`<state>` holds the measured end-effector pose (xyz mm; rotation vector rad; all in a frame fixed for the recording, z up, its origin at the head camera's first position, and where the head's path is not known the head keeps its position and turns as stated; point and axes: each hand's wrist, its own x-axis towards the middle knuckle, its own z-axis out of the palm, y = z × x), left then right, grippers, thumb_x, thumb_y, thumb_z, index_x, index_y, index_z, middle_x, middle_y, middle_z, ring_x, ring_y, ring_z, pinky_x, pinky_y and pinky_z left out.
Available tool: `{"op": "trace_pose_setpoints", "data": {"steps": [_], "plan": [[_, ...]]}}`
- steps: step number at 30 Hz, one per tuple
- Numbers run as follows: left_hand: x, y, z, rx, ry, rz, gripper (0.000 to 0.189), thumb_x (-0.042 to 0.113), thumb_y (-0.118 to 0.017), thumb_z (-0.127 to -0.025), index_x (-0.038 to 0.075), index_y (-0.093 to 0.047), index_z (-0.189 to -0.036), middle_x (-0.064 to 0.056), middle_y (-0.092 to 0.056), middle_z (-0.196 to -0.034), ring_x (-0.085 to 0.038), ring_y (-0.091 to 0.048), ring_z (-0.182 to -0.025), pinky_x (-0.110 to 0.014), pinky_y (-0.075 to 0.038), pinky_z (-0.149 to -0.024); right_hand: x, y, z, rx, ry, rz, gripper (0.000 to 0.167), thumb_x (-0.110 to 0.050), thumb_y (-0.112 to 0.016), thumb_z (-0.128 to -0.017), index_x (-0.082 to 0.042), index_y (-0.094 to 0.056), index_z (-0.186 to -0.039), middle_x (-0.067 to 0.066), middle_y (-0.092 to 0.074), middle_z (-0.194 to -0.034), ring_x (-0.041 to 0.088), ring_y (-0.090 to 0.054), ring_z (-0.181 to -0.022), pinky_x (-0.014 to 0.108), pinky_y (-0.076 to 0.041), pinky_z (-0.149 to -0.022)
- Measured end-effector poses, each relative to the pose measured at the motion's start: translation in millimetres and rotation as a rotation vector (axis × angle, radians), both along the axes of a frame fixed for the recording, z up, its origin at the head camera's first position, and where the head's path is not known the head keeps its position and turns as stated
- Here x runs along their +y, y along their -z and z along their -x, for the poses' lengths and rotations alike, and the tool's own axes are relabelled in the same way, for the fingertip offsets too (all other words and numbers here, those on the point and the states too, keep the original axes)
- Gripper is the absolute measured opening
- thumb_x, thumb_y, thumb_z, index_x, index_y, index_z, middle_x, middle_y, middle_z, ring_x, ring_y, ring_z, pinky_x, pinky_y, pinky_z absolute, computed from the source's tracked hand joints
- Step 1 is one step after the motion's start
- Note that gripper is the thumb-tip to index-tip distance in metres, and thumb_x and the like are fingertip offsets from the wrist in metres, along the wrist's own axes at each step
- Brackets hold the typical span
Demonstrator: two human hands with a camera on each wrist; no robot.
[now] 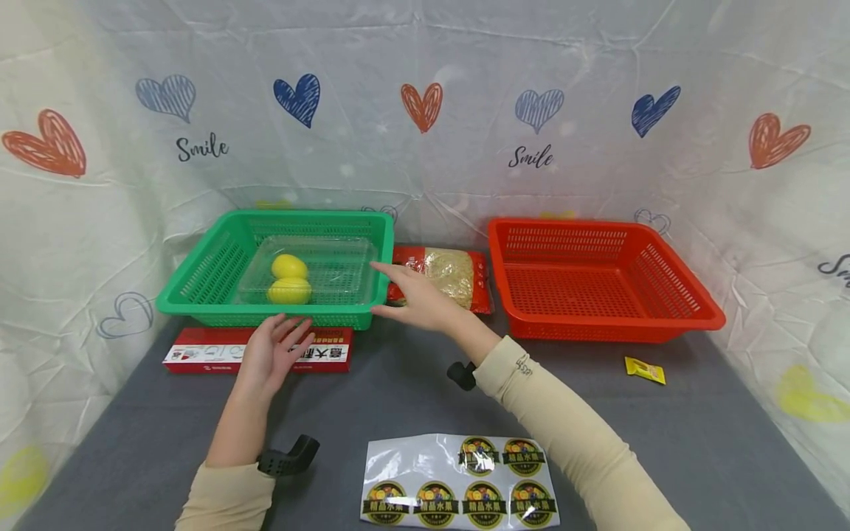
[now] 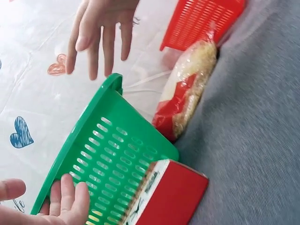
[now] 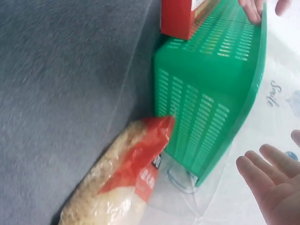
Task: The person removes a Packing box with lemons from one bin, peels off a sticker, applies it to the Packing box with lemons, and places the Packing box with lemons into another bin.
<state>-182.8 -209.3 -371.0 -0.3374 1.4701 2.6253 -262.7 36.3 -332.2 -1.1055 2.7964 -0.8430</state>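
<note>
In the head view, a green basket (image 1: 226,316) stands at the back left, holding a clear plastic box (image 1: 339,273) with two yellow lemons (image 1: 288,267) inside. My left hand (image 1: 275,350) is at the basket's front rim, palm up with loosely bent fingers; in the left wrist view its fingertips (image 2: 68,192) overlap the slotted wall just below the rim. My right hand (image 1: 421,299) reaches to the basket's right corner, thumb and fingers spread. From the right wrist, that hand (image 3: 274,185) appears beside the rim with nothing in its grasp.
A long red-and-white box (image 1: 206,354) lies before the green basket. Between it and a red basket (image 1: 611,328) sits a bag of dried noodles (image 1: 451,273). A small yellow packet (image 1: 644,370) lies at the right, and a sheet of round stickers (image 1: 458,483) near the front.
</note>
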Motion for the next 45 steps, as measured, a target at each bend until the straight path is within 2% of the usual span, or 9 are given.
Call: {"op": "trace_pose_setpoints", "data": {"steps": [6,11,15,18,23,28,31,36,45], "plan": [[4.9,-0.3,10.8,-0.021,-0.069,-0.119,0.067,0.026,-0.034,-0.099,0.020,0.014,-0.145,-0.004,0.008,-0.152,-0.021,-0.018,-0.136,-0.031,-0.031,-0.102,-13.5,2.5,4.5,-0.023,-0.001,0.018,0.069,-0.039,-0.060,-0.087,-0.014,-0.028,-0.144,0.005,-0.034,-0.144,0.021,-0.033,-0.130,0.038,-0.029,-0.104],[10.2,2.3,19.1,-0.039,-0.143,-0.184,0.073,0.026,-0.042,-0.097,0.023,0.014,-0.145,-0.005,-0.002,-0.152,-0.020,-0.019,-0.136,-0.029,-0.034,-0.100,-24.3,4.9,6.1,-0.018,-0.008,0.016,0.067,-0.039,-0.058,-0.088,-0.015,-0.029,-0.143,0.004,-0.034,-0.144,0.019,-0.032,-0.131,0.036,-0.028,-0.105],[12.9,6.2,22.8,-0.052,-0.216,-0.235,0.074,0.025,-0.049,-0.093,0.021,0.002,-0.146,-0.005,-0.016,-0.148,-0.019,-0.027,-0.132,-0.029,-0.035,-0.099,-32.7,6.5,5.4,-0.028,-0.023,0.017,0.066,-0.039,-0.057,-0.089,-0.015,-0.029,-0.144,0.003,-0.034,-0.144,0.018,-0.031,-0.131,0.034,-0.028,-0.105],[13.3,9.1,23.0,-0.054,-0.258,-0.236,0.070,0.022,-0.052,-0.091,0.016,-0.008,-0.145,-0.003,-0.027,-0.140,-0.018,-0.030,-0.130,-0.029,-0.037,-0.097,-38.8,5.8,3.6,-0.048,-0.026,0.017,0.066,-0.039,-0.057,-0.089,-0.015,-0.029,-0.144,0.002,-0.033,-0.145,0.017,-0.030,-0.132,0.034,-0.028,-0.105],[14.8,10.4,22.3,-0.035,-0.298,-0.206,0.061,0.017,-0.051,-0.091,0.010,-0.016,-0.141,-0.002,-0.031,-0.131,-0.020,-0.028,-0.131,-0.027,-0.039,-0.096,-47.1,2.2,3.0,-0.062,0.004,0.045,0.065,-0.038,-0.057,-0.089,-0.013,-0.031,-0.143,0.002,-0.033,-0.145,0.016,-0.029,-0.132,0.033,-0.026,-0.106],[17.4,9.7,22.5,-0.011,-0.336,-0.190,0.036,0.015,-0.050,-0.092,0.010,-0.031,-0.122,-0.002,-0.036,-0.120,-0.017,-0.039,-0.118,-0.025,-0.041,-0.093,-58.3,-0.9,5.1,-0.109,0.034,0.086,0.065,-0.039,-0.056,-0.089,-0.012,-0.029,-0.143,0.003,-0.032,-0.145,0.017,-0.028,-0.133,0.034,-0.027,-0.106],[18.7,9.7,22.7,-0.002,-0.344,-0.206,0.024,0.013,-0.050,-0.092,0.011,-0.034,-0.111,-0.002,-0.037,-0.116,-0.015,-0.042,-0.110,-0.025,-0.042,-0.092,-65.6,-0.9,6.0,-0.147,0.074,0.093,0.067,-0.038,-0.056,-0.090,-0.011,-0.028,-0.144,0.004,-0.031,-0.146,0.019,-0.026,-0.134,0.035,-0.027,-0.106],[19.8,10.1,22.7,0.000,-0.353,-0.194,0.020,0.014,-0.050,-0.093,0.011,-0.034,-0.106,-0.002,-0.038,-0.112,-0.015,-0.045,-0.106,-0.024,-0.043,-0.091,-78.2,-2.2,6.4,-0.209,0.184,0.112,0.069,-0.038,-0.055,-0.090,-0.009,-0.024,-0.144,0.008,-0.028,-0.147,0.023,-0.025,-0.134,0.039,-0.028,-0.105],[17.6,9.5,24.2,-0.010,-0.357,-0.205,0.034,0.013,-0.049,-0.093,0.009,-0.032,-0.121,-0.002,-0.038,-0.113,-0.015,-0.045,-0.107,-0.027,-0.042,-0.093,-97.7,-2.0,12.7,-0.394,0.416,0.160,0.073,-0.041,-0.053,-0.090,-0.009,-0.017,-0.146,0.015,-0.023,-0.148,0.029,-0.019,-0.135,0.044,-0.027,-0.105]]}}
